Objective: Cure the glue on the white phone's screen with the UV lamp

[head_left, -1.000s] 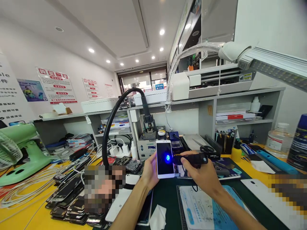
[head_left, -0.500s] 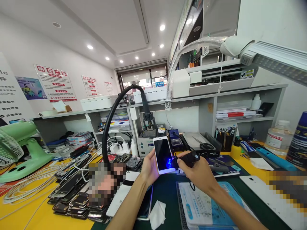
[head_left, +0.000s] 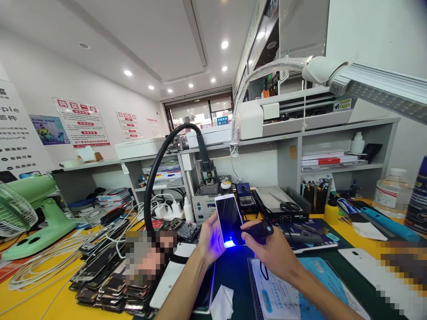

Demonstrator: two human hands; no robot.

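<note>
My left hand (head_left: 211, 242) is closed round the left edge of a white-framed smartphone (head_left: 228, 218), which it holds up at a tilt with the dark screen toward me. In my right hand (head_left: 271, 244) is a black UV flashlight (head_left: 258, 232), its front end close to the phone's lower right corner. Blue-violet light glows on the bottom edge of the screen and spills onto my left fingers. Beneath the left forearm lie a white tablet-like device (head_left: 173, 275) and a dark glossy one. A crumpled white tissue (head_left: 222, 303) rests on the green mat (head_left: 230, 273).
Stacks of phone parts (head_left: 110, 286) and white cables (head_left: 36, 266) cover the left side, near a green fan (head_left: 40, 213). A black hose (head_left: 150, 186) arches behind my left hand. A blue-and-white packet (head_left: 283, 289) lies under my right forearm. Scissors (head_left: 288, 206) sit behind it.
The flashlight has shifted slightly, and its blue glow has moved from the lower right of the screen down to the bottom edge. The whole view has tipped up a little.
</note>
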